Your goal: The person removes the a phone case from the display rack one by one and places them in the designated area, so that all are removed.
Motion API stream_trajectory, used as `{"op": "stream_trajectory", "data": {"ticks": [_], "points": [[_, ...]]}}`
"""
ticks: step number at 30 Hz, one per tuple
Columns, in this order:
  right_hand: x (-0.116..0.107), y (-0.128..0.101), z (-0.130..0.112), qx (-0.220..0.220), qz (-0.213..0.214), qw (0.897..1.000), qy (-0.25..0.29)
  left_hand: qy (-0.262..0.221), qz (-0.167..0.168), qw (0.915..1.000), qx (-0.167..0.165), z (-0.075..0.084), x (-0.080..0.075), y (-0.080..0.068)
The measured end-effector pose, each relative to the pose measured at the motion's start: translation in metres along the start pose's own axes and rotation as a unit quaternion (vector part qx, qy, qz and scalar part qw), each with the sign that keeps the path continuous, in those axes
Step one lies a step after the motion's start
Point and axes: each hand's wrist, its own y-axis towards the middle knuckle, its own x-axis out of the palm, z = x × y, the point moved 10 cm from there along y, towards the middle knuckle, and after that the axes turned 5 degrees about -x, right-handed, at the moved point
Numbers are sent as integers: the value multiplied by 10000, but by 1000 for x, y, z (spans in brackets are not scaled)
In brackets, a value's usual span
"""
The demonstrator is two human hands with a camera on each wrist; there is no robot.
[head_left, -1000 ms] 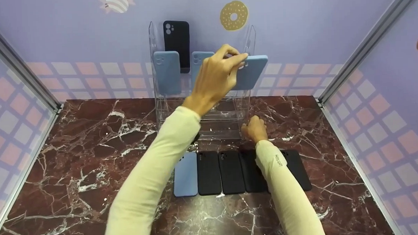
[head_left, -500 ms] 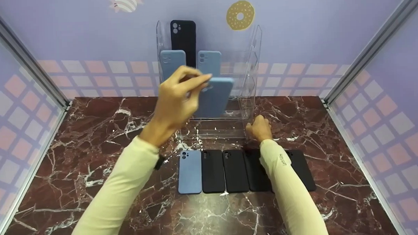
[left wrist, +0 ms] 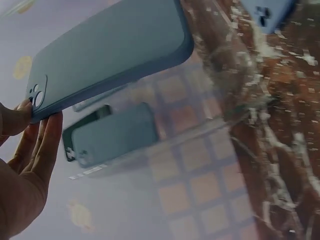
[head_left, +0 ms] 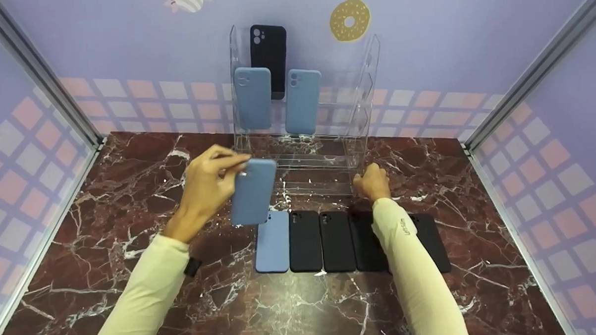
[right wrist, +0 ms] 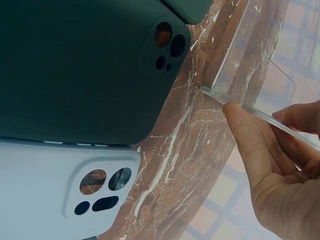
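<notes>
My left hand [head_left: 207, 185] pinches a blue phone case [head_left: 254, 194] by its camera end, above the table and left of the clear rack [head_left: 373, 65]. In the left wrist view, thumb and fingers grip the corner by the camera cutout [left wrist: 37, 97]. At the rack's lower right, my right hand [head_left: 373, 182] holds the rack's clear side panel [right wrist: 260, 115] between thumb and fingers, as the right wrist view shows. On the rack stand two blue cases, one left [head_left: 253, 102] and one middle [head_left: 303, 103], with a black case [head_left: 269, 54] higher behind.
A row of cases lies in front of the rack: a blue one [head_left: 272, 245] at the left, then several black ones [head_left: 305, 244]. My right sleeve covers part of it. A pale case [right wrist: 40, 185] shows in the right wrist view. Walls [head_left: 564, 128] enclose the marble table [head_left: 130, 193].
My left hand has brought the blue case from the rack's right side down and left, off the rack. My right hand keeps its hold on the side panel.
</notes>
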Motion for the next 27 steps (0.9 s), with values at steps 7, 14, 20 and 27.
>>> {"op": "stream_trajectory", "data": {"ticks": [7,14,20,27], "points": [[0,1,1,21,42,10000,0,450,-482,9907,-1189,-60,5,-21],[1,-1,2,110,-16,9999,45,861,-1012,9728,-1896,-103,15,-34],[1,-2,4,224,-68,9997,59,918,-1440,9530,-2504,-134,30,-45],[3,-2,3,269,-95,9996,90,953,-1735,9399,-2782,-157,47,-54]]}}
